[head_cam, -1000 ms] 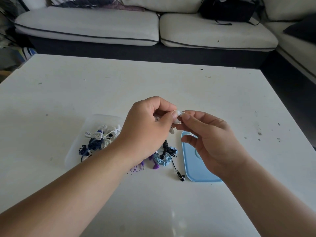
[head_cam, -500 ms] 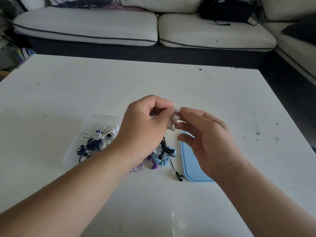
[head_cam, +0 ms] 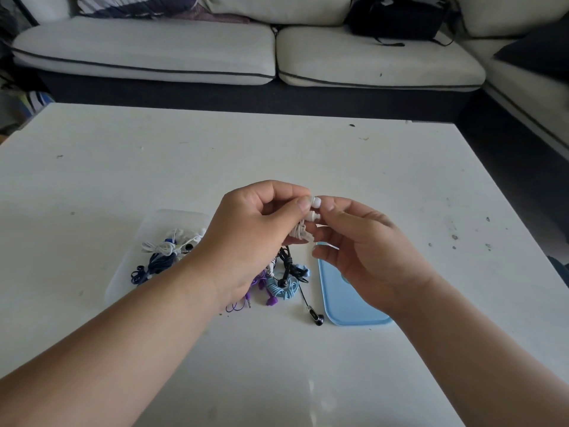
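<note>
My left hand (head_cam: 255,229) grips a bundled pair of white earphones (head_cam: 303,232) above the table, thumb and fingers curled round the coiled cord. My right hand (head_cam: 366,251) pinches one white earbud tip (head_cam: 315,201) at the top of that bundle. Below the hands lie light blue earphones (head_cam: 281,288), black earphones (head_cam: 289,263) with one bud trailing toward me, and purple earphones (head_cam: 261,285). A clear plastic box (head_cam: 123,282) on the left holds white and dark blue earphones (head_cam: 163,251).
A light blue lid (head_cam: 348,306) lies flat on the white table (head_cam: 369,164), partly under my right hand. Behind the table stands a pale sofa (head_cam: 154,47) with a black bag (head_cam: 397,16) on it.
My hands stay together on the white earphones. The right fingers have shifted slightly on the earbud and the bundle shows more between the hands.
</note>
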`<state>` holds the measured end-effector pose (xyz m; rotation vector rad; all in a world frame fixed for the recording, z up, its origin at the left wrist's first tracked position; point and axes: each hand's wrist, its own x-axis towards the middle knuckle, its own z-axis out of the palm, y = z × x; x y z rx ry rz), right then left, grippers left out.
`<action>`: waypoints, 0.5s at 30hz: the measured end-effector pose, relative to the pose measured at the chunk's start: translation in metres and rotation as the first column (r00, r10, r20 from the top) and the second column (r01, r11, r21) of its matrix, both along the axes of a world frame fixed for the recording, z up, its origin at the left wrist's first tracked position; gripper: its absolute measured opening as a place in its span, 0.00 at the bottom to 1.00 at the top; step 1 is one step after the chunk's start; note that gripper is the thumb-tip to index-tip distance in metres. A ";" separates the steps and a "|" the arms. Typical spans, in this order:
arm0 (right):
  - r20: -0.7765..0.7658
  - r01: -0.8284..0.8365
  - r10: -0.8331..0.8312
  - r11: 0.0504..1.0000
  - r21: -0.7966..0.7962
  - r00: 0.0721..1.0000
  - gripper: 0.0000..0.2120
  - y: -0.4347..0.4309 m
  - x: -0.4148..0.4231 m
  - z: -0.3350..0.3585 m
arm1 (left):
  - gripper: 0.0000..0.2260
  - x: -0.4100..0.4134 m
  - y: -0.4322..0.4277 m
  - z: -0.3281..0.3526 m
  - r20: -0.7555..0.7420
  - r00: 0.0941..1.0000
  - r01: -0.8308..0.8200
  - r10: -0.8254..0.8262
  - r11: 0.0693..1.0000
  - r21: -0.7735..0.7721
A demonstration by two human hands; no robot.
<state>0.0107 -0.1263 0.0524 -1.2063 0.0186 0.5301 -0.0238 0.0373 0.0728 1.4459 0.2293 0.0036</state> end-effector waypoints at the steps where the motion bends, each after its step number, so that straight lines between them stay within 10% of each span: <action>1: -0.003 0.003 -0.003 1.000 -0.009 1.000 0.09 0.000 0.000 -0.001 | 0.05 0.000 0.000 -0.001 -0.012 1.000 0.001 -0.001 1.000 -0.004; 9: -0.058 0.131 -0.144 0.975 -0.182 0.988 0.07 -0.010 0.013 -0.001 | 0.05 0.006 0.002 -0.004 -0.156 0.987 -0.071 0.041 0.980 -0.187; 15: 0.243 0.203 0.007 0.528 -0.824 0.970 0.05 -0.019 0.029 -0.041 | 0.07 0.006 0.005 -0.007 -0.187 0.981 -0.078 0.042 0.978 -0.191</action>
